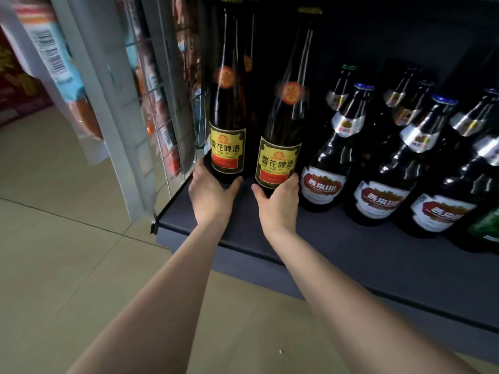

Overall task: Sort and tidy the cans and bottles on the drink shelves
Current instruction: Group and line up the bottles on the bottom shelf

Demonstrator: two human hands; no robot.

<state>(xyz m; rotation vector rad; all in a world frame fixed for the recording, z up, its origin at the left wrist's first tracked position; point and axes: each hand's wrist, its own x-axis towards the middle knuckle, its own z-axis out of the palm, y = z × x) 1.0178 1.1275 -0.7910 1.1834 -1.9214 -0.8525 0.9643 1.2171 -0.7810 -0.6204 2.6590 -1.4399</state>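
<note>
Two tall dark beer bottles with yellow-and-red labels stand at the left end of a dark shelf (351, 255). My left hand (210, 194) grips the base of the left bottle (228, 125), fingers and thumb curled around it. Around the base of the right bottle (280, 147), which leans slightly, my right hand (279, 203) is wrapped. More tall bottles stand behind these in shadow.
Rows of shorter dark bottles with red-and-white labels (324, 168) and silver neck foil fill the shelf to the right. A green bottle (486, 228) shows at the right edge. A wire grid panel (162, 109) with hanging snack packets borders the shelf on the left. Tiled floor (67, 252) lies below.
</note>
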